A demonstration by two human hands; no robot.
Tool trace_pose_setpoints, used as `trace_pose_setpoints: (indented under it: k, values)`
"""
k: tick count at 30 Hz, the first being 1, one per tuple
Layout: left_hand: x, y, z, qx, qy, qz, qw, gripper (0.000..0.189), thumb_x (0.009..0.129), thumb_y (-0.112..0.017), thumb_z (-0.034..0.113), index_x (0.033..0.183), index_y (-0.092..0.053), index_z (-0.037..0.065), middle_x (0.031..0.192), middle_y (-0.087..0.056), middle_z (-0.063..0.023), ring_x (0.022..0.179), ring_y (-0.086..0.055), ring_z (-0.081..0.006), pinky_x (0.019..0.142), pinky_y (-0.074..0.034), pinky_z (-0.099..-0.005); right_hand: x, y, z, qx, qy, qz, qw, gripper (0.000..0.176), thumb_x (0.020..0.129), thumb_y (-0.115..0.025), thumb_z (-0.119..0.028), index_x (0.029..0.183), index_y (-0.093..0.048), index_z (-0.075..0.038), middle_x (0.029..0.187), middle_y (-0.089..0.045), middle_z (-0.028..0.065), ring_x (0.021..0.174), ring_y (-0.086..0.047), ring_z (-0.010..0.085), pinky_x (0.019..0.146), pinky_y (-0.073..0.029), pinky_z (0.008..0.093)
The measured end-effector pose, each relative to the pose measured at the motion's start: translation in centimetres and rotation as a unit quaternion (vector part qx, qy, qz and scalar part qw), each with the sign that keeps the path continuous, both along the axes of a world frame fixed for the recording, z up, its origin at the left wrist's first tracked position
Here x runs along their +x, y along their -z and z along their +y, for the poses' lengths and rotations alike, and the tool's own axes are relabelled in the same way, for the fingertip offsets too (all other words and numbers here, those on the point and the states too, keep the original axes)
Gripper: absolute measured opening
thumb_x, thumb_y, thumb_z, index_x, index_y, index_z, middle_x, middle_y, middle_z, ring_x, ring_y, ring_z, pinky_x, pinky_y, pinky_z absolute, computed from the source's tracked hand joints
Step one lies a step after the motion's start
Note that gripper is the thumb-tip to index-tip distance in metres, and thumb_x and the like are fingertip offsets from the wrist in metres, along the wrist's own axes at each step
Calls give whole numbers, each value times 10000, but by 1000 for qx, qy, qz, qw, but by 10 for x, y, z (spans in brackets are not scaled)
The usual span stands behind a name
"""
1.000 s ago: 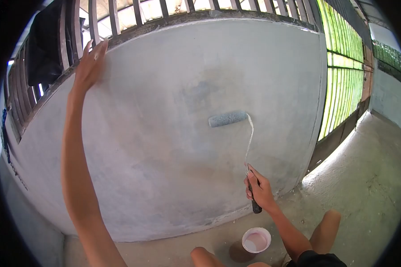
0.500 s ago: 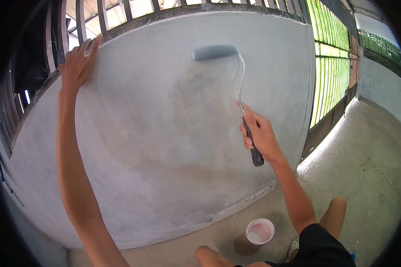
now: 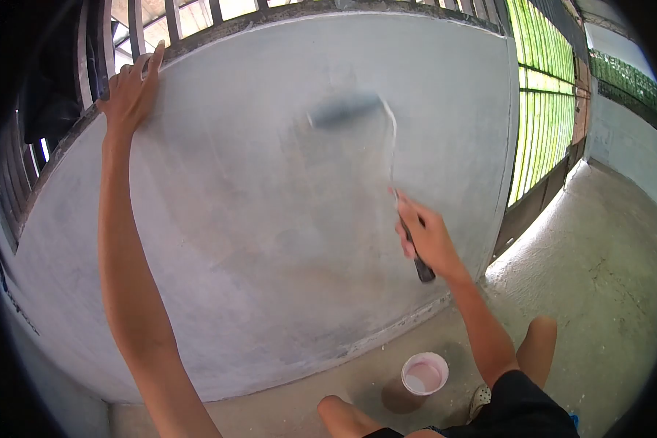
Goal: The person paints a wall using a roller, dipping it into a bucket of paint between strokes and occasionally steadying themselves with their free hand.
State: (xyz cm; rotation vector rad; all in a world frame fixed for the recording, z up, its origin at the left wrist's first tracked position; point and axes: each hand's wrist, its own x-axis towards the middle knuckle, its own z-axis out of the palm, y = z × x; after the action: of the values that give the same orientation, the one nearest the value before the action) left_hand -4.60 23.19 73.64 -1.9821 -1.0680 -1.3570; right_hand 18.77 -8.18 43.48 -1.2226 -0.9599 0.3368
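Observation:
A paint roller [image 3: 347, 110] with a grey-blue sleeve, a thin bent metal frame and a black handle lies against the upper middle of a low grey wall [image 3: 233, 197]. Its sleeve is blurred by motion and slightly tilted. My right hand [image 3: 431, 237] is wrapped round the handle, below and to the right of the sleeve. Up at the left, my left hand [image 3: 130, 95] rests on the wall's top edge, its fingers stretched out and somewhat spread. Darker, brownish patches mark the wall's middle, while paler grey surrounds them.
A small white bucket [image 3: 445, 371] with pale pinkish liquid stands on the concrete floor [image 3: 591, 277] near my knees. Metal bars [image 3: 174, 22] rise from the wall's top. A barred gate [image 3: 544, 109] is at the right.
The roller has moved down the wall and tilted, its left end now lower. My right hand has shifted slightly down with it. My left hand remains on the top edge.

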Motion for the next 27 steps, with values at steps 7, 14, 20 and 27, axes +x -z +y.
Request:
trace_pose_setpoints:
  k: [7, 14, 20, 27]
  values:
    - [1, 0, -1, 9, -10, -11, 1000, 771, 854, -234, 720, 1396, -422, 205, 1430, -401, -153, 1361, -295, -366, 1004, -129, -745, -10, -35, 28, 71, -34, 18, 997, 467, 998, -452, -351, 1373, -455, -72, 637, -420, -25, 452, -399, 46, 429, -360, 225]
    - [0, 0, -1, 10, 0, -11, 1000, 768, 850, -236, 729, 1378, -447, 214, 1429, -404, -151, 1359, -296, -371, 1009, -116, -748, -49, 96, 17, 18, -25, 74, 997, 452, 1002, -457, -297, 1378, -445, -49, 644, -437, -10, 476, -394, 54, 435, -356, 224]
    - [1, 1, 5, 26, 7, -22, 999, 793, 841, -221, 752, 1381, -447, 216, 1448, -383, -145, 1369, -281, -372, 1017, -96, -743, -31, 40, 17, 8, -13, 31, 999, 439, 1000, -461, -277, 1377, -448, -52, 628, -427, -17, 477, -392, 51, 435, -353, 226]
    - [2, 1, 7, 34, -1, -21, 999, 788, 844, -222, 750, 1380, -449, 219, 1452, -378, -145, 1371, -280, -369, 1020, -98, -741, -34, -22, 41, 64, -34, 27, 997, 450, 1002, -457, -296, 1375, -447, -46, 621, -429, -16, 469, -389, 49, 432, -352, 228]
